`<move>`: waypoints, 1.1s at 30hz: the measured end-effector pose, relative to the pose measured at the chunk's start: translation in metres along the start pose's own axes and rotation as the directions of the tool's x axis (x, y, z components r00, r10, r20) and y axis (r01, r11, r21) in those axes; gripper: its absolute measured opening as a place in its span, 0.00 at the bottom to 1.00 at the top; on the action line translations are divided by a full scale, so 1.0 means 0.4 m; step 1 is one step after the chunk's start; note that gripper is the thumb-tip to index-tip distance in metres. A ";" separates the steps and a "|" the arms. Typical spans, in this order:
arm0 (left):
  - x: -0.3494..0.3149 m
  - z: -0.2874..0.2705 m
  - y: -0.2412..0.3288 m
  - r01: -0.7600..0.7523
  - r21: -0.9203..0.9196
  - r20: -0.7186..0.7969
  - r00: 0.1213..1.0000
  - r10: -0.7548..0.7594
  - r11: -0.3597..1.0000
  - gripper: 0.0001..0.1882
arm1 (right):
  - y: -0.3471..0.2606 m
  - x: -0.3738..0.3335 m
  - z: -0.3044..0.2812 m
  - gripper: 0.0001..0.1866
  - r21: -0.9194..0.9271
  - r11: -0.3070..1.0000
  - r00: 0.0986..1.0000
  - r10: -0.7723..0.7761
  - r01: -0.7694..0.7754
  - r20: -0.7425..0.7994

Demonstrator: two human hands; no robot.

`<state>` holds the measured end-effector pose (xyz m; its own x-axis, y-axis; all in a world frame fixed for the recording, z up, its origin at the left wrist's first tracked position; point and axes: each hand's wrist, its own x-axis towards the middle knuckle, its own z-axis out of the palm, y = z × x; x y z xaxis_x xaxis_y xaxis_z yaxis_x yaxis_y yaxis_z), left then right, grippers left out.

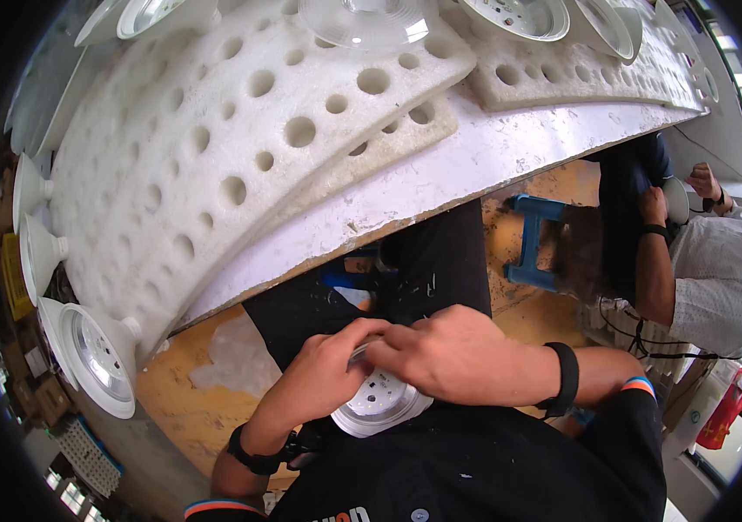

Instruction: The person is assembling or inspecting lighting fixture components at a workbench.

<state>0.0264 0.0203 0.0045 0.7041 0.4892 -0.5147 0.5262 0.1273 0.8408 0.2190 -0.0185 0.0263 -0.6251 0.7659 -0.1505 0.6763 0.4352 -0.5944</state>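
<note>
A round white LED lamp [377, 404] with a board of small components inside rests against my lap and belly, its open face up. My left hand [318, 374] is closed round the lamp's left rim. Over the far rim, the bent fingers of my right hand [458, 355] pinch close beside the left fingertips. A thin pale edge shows between the two hands; whether it is the lamp's rim or a separate piece I cannot make out. The fingers hide the far part of the lamp.
On the table [510, 143] lie white foam boards [214, 174] with round holes. Several similar lamps [97, 357] line the left edge, and others stand at the back near a clear cover [366, 22]. A blue stool [527, 244] and a seated co-worker [706, 270] are at the right.
</note>
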 end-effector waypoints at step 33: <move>-0.051 0.007 -0.008 0.015 -0.228 -0.013 1.000 -0.018 0.973 0.18 | 0.021 -0.131 0.067 0.17 0.400 0.899 0.927 0.291 -0.181 -0.236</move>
<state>0.0117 0.0075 0.0120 0.6884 0.4978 -0.5276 0.4137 0.3280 0.8493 0.2468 -0.0676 0.0081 -0.2908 0.9484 -0.1265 0.5647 0.0634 -0.8229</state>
